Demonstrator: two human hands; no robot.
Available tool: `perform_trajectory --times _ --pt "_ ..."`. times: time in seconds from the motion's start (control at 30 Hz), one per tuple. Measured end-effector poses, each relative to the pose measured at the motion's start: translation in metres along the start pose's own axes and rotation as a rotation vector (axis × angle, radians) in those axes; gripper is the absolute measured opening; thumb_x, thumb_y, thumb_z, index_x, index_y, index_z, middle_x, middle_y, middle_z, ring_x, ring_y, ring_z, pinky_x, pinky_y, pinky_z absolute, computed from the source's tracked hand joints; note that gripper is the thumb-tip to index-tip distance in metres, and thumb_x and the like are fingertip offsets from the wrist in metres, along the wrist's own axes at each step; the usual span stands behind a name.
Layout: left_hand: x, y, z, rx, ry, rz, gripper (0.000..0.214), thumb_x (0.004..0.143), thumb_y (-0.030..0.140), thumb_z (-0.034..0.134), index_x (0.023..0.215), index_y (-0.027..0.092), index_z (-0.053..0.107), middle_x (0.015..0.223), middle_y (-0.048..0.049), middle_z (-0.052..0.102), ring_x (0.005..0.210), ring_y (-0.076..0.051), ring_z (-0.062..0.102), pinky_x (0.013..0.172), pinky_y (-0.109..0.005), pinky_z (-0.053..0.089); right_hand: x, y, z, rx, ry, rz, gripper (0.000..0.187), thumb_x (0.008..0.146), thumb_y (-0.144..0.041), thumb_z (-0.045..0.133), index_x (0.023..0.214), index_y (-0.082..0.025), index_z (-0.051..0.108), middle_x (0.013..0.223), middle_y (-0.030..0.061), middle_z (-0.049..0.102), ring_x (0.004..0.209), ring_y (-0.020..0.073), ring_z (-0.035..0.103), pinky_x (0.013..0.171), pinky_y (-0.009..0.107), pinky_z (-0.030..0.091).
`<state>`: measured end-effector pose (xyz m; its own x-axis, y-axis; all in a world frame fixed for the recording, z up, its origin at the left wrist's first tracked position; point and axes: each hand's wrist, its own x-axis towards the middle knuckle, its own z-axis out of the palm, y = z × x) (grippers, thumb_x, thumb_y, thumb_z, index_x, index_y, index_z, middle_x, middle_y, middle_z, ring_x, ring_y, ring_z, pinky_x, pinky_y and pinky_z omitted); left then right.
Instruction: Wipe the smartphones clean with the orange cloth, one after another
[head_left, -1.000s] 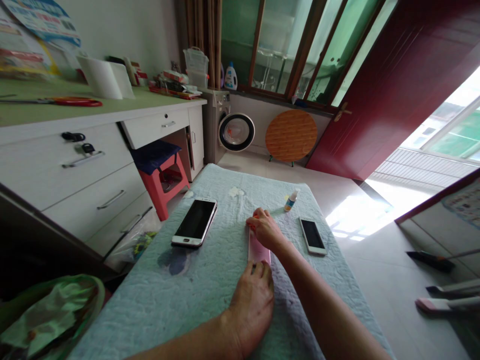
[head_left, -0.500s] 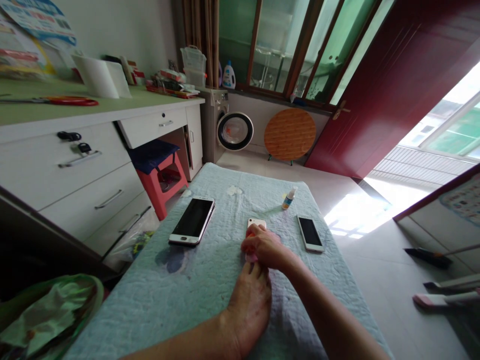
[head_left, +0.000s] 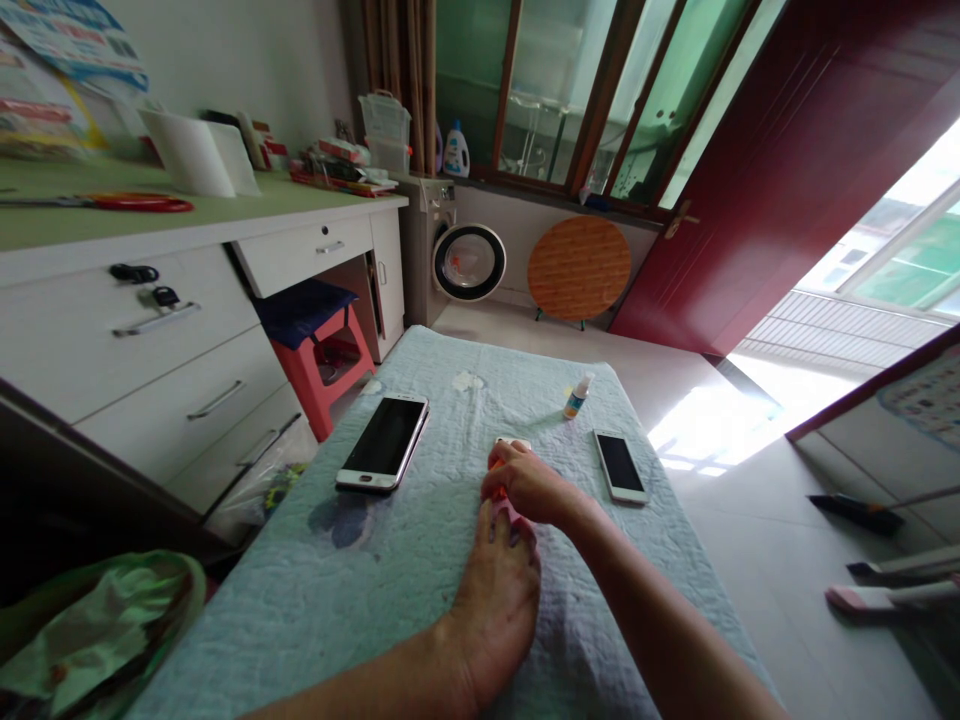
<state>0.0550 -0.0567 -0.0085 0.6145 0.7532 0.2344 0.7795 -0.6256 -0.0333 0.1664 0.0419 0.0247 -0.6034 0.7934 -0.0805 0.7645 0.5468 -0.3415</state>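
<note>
Between my hands lies a small white phone [head_left: 514, 442] on the pale blue quilted cover [head_left: 442, 400]; only its far end shows. My right hand [head_left: 529, 482] has curled fingers closed on a soft orange-and-pink cloth [head_left: 498, 468] over the phone. From the lower left reaches my left hand [head_left: 499, 575], back up, its fingertips pressing on pink material at the phone's near end; its thumb is hidden. A larger white phone [head_left: 388, 440] lies to the left. On the right are another white phone [head_left: 620, 467] and a small spray bottle [head_left: 577, 398], standing upright.
At left stands a desk [head_left: 202, 225] with scissors [head_left: 142, 203] and a paper roll [head_left: 191, 155] on it. A red stool [head_left: 319, 365] is tucked beneath. A bin [head_left: 196, 590] sits at lower left. Behind are an open washing machine [head_left: 430, 235] and a round wooden tabletop [head_left: 579, 268].
My right hand has shifted slightly forward over the phone, covering more of its far end. My left fingers show further forward, and more pink material shows beside them.
</note>
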Motion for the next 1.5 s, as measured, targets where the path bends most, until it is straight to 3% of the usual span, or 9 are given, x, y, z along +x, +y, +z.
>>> perform_trajectory --times 0.17,0.3,0.47,0.73,0.83,0.9,1.0,1.17,1.5 --pt "0.003 -0.006 -0.025 -0.133 -0.158 0.132 0.033 0.086 0.013 0.046 0.112 0.018 0.065 0.115 -0.0116 0.065 0.111 -0.032 0.054 0.099 -0.057 0.036 0.019 0.012 -0.003 -0.032 0.101 0.003 0.019 0.081 -0.009 0.059 0.081 -0.022 0.073 0.102 0.0050 0.053 0.091 0.0166 0.043 0.078 0.026 0.038" --pt "0.004 -0.006 -0.034 -0.151 -0.196 0.110 0.036 0.088 0.012 0.044 0.120 0.015 0.059 0.122 -0.0139 0.060 0.113 -0.032 0.051 0.096 -0.053 0.039 0.032 0.025 0.000 -0.057 0.162 0.060 0.017 0.080 -0.011 0.060 0.082 -0.022 0.073 0.103 0.0058 0.052 0.092 0.0178 0.042 0.080 0.027 0.038" --pt "0.004 -0.007 -0.032 -0.165 -0.184 0.111 0.032 0.088 0.014 0.045 0.117 0.012 0.059 0.117 -0.0154 0.061 0.110 -0.031 0.051 0.095 -0.049 0.039 0.044 0.040 0.004 -0.020 0.220 0.112 0.018 0.080 -0.010 0.059 0.084 -0.022 0.073 0.101 0.0062 0.053 0.089 0.0172 0.043 0.079 0.026 0.037" --pt "0.006 -0.007 -0.036 -0.138 -0.165 0.107 0.031 0.089 0.015 0.048 0.118 0.011 0.059 0.111 -0.0165 0.062 0.100 -0.031 0.055 0.092 -0.052 0.042 0.051 0.046 0.005 -0.018 0.275 0.178 0.020 0.077 -0.008 0.059 0.085 -0.020 0.073 0.101 0.0072 0.052 0.090 0.0180 0.045 0.082 0.027 0.038" --pt "0.010 -0.013 -0.034 -0.140 -0.179 0.082 0.024 0.088 0.010 0.047 0.108 0.011 0.062 0.102 -0.0130 0.064 0.092 -0.027 0.058 0.086 -0.046 0.047 0.049 0.044 0.005 -0.026 0.288 0.201 0.019 0.078 -0.009 0.059 0.086 -0.020 0.072 0.100 0.0073 0.052 0.089 0.0179 0.045 0.083 0.026 0.039" --pt "0.014 -0.019 -0.031 -0.177 -0.155 0.009 0.028 0.089 0.006 0.044 0.112 0.014 0.059 0.096 -0.0092 0.064 0.086 -0.023 0.059 0.079 -0.039 0.050 0.047 0.043 0.005 -0.030 0.294 0.215 0.019 0.078 -0.010 0.059 0.088 -0.020 0.072 0.099 0.0073 0.052 0.089 0.0180 0.045 0.082 0.026 0.039" --pt "0.020 -0.031 -0.025 -0.238 -0.052 -0.044 0.037 0.089 0.003 0.041 0.123 0.014 0.052 0.118 -0.0111 0.059 0.097 -0.022 0.058 0.084 -0.035 0.049 0.045 0.040 0.006 -0.031 0.301 0.230 0.020 0.078 -0.010 0.059 0.091 -0.020 0.071 0.099 0.0073 0.051 0.090 0.0182 0.046 0.082 0.026 0.039" --pt "0.024 -0.042 -0.019 -0.282 -0.123 -0.056 0.025 0.090 0.006 0.043 0.100 0.013 0.065 0.098 -0.0084 0.065 0.094 -0.024 0.056 0.082 -0.037 0.049 0.043 0.037 0.006 -0.033 0.321 0.241 0.020 0.078 -0.013 0.059 0.092 -0.020 0.071 0.101 0.0072 0.051 0.092 0.0183 0.045 0.083 0.027 0.039" --pt "0.026 -0.041 -0.017 -0.318 -0.110 -0.063 0.021 0.091 0.010 0.046 0.099 0.016 0.065 0.097 -0.0067 0.064 0.096 -0.023 0.055 0.085 -0.036 0.047 0.029 0.047 0.000 -0.052 0.303 0.314 0.018 0.076 -0.012 0.062 0.089 -0.020 0.071 0.100 0.0071 0.051 0.087 0.0180 0.044 0.079 0.027 0.037"
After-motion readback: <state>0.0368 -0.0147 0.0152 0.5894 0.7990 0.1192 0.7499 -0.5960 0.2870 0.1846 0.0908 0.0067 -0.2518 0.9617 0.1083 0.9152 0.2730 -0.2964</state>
